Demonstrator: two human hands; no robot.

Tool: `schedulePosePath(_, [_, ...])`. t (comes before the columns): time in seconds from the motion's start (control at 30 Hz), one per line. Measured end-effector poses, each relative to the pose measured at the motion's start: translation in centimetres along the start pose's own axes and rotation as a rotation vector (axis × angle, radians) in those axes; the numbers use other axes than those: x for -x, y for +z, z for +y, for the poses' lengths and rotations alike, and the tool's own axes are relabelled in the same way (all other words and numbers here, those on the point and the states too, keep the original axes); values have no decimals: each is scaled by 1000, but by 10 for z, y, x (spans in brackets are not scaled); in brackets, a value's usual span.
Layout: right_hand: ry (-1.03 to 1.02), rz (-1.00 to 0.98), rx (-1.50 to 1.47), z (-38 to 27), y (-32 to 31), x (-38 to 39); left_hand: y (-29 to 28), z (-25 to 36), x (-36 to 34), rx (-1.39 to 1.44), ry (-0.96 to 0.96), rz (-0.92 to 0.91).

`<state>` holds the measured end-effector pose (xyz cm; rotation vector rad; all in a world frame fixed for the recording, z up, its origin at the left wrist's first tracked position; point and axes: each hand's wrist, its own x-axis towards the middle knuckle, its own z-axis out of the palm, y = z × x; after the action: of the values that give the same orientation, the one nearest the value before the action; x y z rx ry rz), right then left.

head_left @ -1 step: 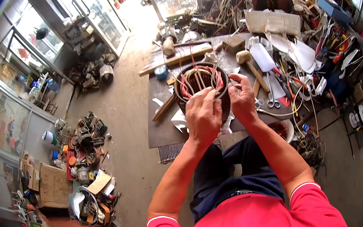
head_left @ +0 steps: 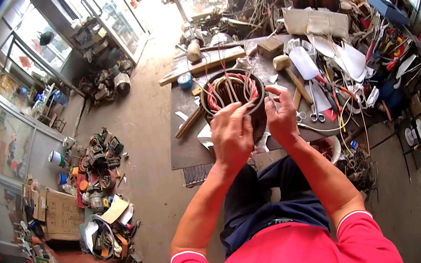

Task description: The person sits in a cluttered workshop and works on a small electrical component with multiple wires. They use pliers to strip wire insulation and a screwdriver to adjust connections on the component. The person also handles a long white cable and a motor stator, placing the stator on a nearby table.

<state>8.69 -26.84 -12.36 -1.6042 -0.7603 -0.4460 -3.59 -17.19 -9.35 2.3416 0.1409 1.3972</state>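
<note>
An electric motor stator (head_left: 261, 116) stands on the workbench in front of me, its round opening facing up. Copper windings (head_left: 232, 90) line the inside, with reddish bundles around the top and several long wire leads rising from them. My left hand (head_left: 231, 131) lies over the near left rim, its fingers bent down and together at the coil ends. Whatever sits under those fingertips is hidden. Just off the right side of the stator is my right hand (head_left: 281, 116), thumb and curved index finger apart, with nothing visible between them.
Right of the stator lie a mallet (head_left: 290, 73), scissors (head_left: 317, 110), a white cylinder (head_left: 305, 63) and tangled cable. Left are a blue tape roll (head_left: 185, 81) and wooden sticks (head_left: 189, 123). A wooden bar (head_left: 203, 65) lies farther back. Motor parts (head_left: 95, 155) clutter the floor at left.
My left hand has shifted slightly left over the rim, its fingers lifting a little. My right hand stays nearly in place.
</note>
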Motion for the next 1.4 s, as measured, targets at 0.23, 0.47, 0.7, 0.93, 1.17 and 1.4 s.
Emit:
schedulePosePath(0.23, [-344,-199,25,-58,10,-3,-11,-59,-18,253,-418,91])
schedulePosePath(0.47, [-493,-135,46,-21,27,-38,11,-88,-69,527,-381,-298])
schedulePosePath(0.7, [-580,-115,-9,-4,43,-18,17,-77,-101,820,-539,-647])
schedulePosePath(0.93, [-609,-144,103,3,33,-13,80,-48,-100,926,-655,-454])
schedulePosePath(1.17, [-653,-207,23,-6,42,1,101,-82,-91,1102,-820,-233])
schedulePosePath(1.4, [-646,-143,263,27,43,-8,12,-12,-27,204,-337,170])
